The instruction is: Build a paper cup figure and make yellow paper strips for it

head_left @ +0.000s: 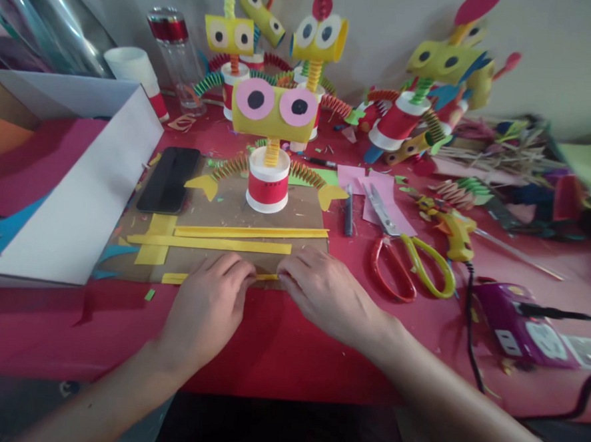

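My left hand point(215, 296) and my right hand point(316, 282) are both closed on a narrow yellow paper strip point(267, 277), which shows between their fingertips at the front edge of a cardboard sheet point(216, 203). Its left end sticks out past my left hand; its right end is hidden under my right. Just beyond lie a flat yellow strip point(214, 244) and a folded yellow strip point(255, 232). Behind them stands a paper-cup figure point(268, 186) with pink-ringed eyes, springy folded arms and yellow paper hands.
At left are a white box point(81, 201) of coloured paper and a black phone point(168, 180). On the right lie scissors point(413, 265), a glue gun point(459, 234) and a purple power strip point(524, 322) with cords. Several more cup figures point(402, 121) stand along the wall.
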### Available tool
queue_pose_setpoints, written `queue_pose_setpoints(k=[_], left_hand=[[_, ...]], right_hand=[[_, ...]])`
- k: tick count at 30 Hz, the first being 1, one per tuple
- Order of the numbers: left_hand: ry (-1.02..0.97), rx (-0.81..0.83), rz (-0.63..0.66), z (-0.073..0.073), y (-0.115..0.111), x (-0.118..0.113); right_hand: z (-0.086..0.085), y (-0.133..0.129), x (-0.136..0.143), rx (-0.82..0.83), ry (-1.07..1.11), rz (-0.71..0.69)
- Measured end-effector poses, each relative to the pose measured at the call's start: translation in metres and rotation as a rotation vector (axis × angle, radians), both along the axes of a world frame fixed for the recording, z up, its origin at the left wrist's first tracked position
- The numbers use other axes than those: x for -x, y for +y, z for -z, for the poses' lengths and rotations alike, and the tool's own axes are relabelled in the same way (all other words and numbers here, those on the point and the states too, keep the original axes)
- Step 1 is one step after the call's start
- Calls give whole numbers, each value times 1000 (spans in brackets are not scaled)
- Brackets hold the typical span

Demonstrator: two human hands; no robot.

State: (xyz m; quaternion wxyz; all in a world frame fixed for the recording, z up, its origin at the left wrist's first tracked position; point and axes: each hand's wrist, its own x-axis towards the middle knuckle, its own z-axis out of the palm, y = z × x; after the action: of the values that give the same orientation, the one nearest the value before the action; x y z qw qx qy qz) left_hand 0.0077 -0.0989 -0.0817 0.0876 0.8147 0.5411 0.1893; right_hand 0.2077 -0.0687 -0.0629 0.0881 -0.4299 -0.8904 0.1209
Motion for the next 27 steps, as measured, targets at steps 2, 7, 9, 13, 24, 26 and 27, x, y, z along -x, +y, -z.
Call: queue_pose_setpoints(k=[2, 7, 9, 13, 24, 26, 27], left_hand=[[-25, 50, -30, -1, 5, -1], [-30, 169, -48, -5, 17, 0], [-9, 143, -24, -5, 17, 0], [66, 15, 33, -3, 13, -3], [104, -220, 149, 3, 4, 1], [54, -214, 151, 3, 6, 1], [24, -209, 149, 3, 7, 1]], right_hand=[[-1, 1, 1, 33, -9, 43], [0, 2, 2, 104, 52, 103], [2, 2, 1, 112, 94, 106], [5, 1, -2, 101, 129, 104], [15, -8, -8, -1, 169, 47], [16, -10, -8, -37, 161, 43], [15, -10, -8, -52, 155, 42]])
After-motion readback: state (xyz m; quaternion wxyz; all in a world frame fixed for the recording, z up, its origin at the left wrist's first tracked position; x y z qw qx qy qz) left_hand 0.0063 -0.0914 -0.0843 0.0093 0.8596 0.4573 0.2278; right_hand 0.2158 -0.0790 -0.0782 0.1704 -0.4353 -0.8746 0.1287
